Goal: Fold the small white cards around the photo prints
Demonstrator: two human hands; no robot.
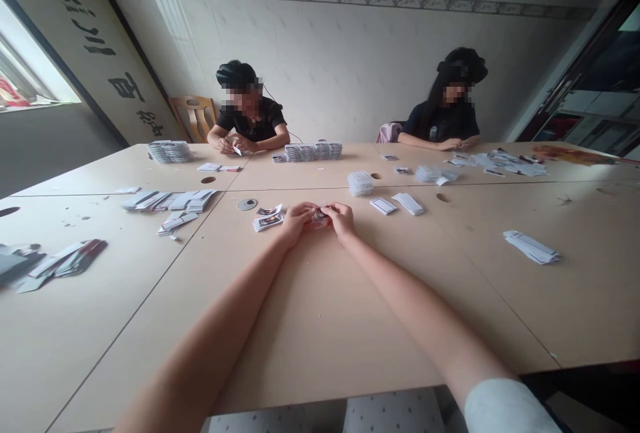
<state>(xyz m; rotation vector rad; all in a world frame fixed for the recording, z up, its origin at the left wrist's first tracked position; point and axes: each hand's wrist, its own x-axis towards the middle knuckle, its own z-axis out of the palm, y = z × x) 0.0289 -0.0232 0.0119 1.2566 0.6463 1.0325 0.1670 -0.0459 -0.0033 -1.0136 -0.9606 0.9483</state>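
Note:
Over the middle of the table my left hand [299, 221] and my right hand [341, 221] meet, fingers closed on one small clear packet [320, 216]. Something dark and printed shows through it; the fingers cover most of the rest. Just left of my left hand lie printed picture cards [269, 221], dark with white borders. To the right of my right hand are a white card with a dark frame line [383, 205] and a small stack of white cards [409, 203]. Behind those stands a stack of clear sleeves [361, 183].
Stacks of white cards [170, 201] and a fanned pile [65, 265] lie at left, another stack [532, 247] at right. Two people [247, 119] [443, 113] sit across the table [320, 326], handling small pieces. Rows of packed bundles [314, 151] stand by the left person; loose packets [505, 162] lie by the other.

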